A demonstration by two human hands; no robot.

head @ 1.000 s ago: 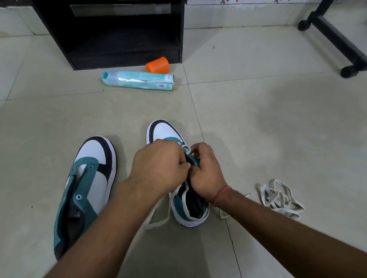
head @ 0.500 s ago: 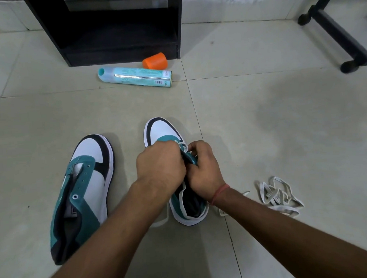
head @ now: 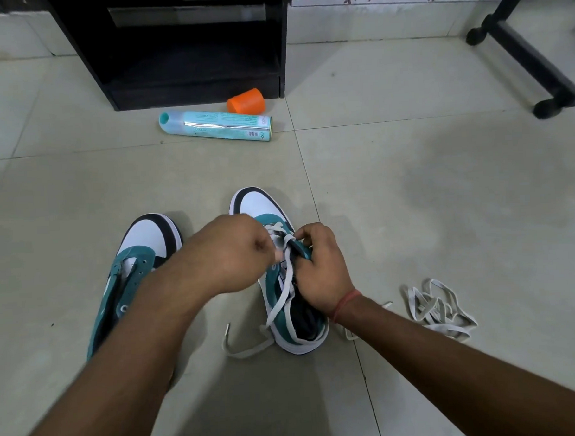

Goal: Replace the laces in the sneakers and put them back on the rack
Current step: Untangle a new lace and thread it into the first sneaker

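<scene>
Lacing step in progress: white lace [head: 284, 284] is pinched by left hand [head: 230, 253] at the centre-frame sneaker [head: 283, 303], whose eyelet flap is gripped by right hand [head: 321, 269]. Second sneaker [head: 133, 274], left of it, is unlaced. Next: lace to be fed through the next eyelet.

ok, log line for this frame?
step: lacing right sneaker | left hand: pinches lace | right hand: holds sneaker | left sneaker: unlaced
</scene>
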